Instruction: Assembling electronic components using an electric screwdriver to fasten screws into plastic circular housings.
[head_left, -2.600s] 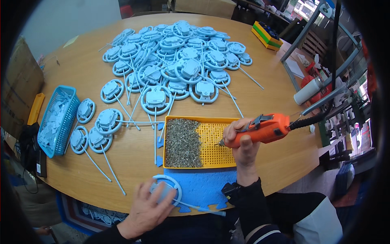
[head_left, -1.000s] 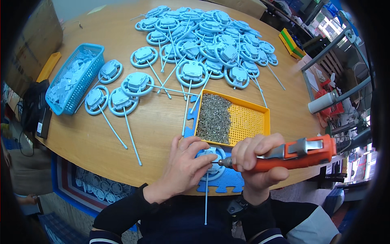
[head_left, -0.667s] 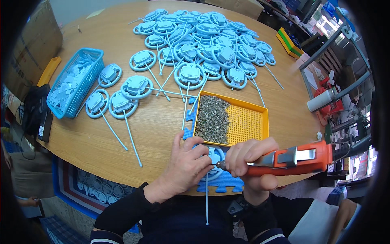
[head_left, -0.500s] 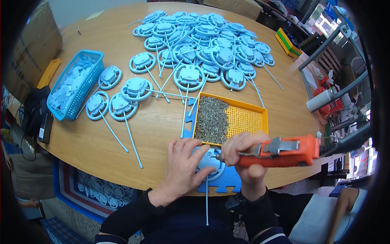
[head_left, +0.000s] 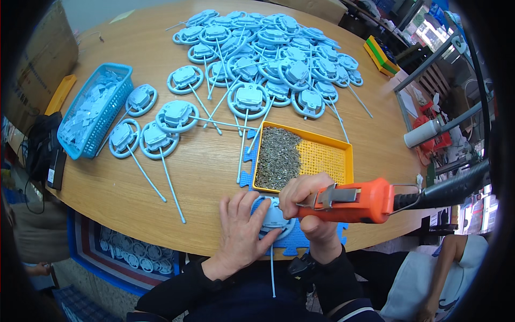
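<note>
One blue wheel-shaped piece (head_left: 275,219) lies partly under the left hand (head_left: 239,229) (spread loosely).

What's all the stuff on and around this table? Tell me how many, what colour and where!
Power screwdriver: 1, orange, in the right hand
Round piece with a stick: 1, light blue, under the left hand
Mat: 1, blue, under that piece
Tray: 1, yellow, just beyond the hands
Screws: too many to count, silver, tray's left part
Piled round pieces: too many to count, light blue, table's far side
Separate round pieces: 4, light blue, right of the basket
Basket: 1, light blue, table's left side
Flat bits: many, pale blue, in the basket
Table: 1, brown, middle
Left hand: 1, bare, on the round piece
Right hand: 1, bare, around the screwdriver
</note>
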Demonstrator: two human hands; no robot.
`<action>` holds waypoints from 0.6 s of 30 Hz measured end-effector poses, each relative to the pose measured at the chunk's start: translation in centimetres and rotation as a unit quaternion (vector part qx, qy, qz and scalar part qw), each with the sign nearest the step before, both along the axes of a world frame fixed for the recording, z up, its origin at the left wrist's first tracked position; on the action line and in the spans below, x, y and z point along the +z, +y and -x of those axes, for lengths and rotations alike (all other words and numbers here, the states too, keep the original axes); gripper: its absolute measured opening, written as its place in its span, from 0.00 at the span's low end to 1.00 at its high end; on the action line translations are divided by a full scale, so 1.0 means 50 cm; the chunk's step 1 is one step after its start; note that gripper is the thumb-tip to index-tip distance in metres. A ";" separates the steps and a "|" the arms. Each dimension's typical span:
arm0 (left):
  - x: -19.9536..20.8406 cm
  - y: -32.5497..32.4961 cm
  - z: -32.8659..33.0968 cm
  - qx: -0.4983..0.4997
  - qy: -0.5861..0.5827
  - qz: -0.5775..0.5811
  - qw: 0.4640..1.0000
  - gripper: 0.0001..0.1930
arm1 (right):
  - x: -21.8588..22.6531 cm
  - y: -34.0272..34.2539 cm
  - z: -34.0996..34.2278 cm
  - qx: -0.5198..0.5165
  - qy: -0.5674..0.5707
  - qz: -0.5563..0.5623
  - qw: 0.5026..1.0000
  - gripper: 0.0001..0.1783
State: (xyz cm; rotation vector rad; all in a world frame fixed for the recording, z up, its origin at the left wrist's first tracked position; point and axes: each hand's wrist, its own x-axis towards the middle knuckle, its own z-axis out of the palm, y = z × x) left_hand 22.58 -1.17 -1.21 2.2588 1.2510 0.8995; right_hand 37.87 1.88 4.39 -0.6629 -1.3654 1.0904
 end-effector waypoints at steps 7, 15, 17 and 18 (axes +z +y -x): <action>-0.001 0.016 -0.004 0.022 0.027 0.002 0.999 0.31 | -0.005 0.018 0.031 -0.013 0.068 0.094 0.993 0.19; 0.024 0.019 0.248 0.056 0.124 0.006 0.991 0.34 | 0.065 -0.029 -0.093 -0.080 0.067 -0.081 0.991 0.30; 0.036 0.038 0.337 0.074 0.053 0.041 0.995 0.36 | 0.060 -0.032 -0.123 -0.101 0.045 -0.075 0.991 0.30; 0.042 0.077 0.366 0.094 0.083 -0.016 0.992 0.38 | 0.054 -0.026 -0.119 -0.099 0.050 -0.079 0.991 0.30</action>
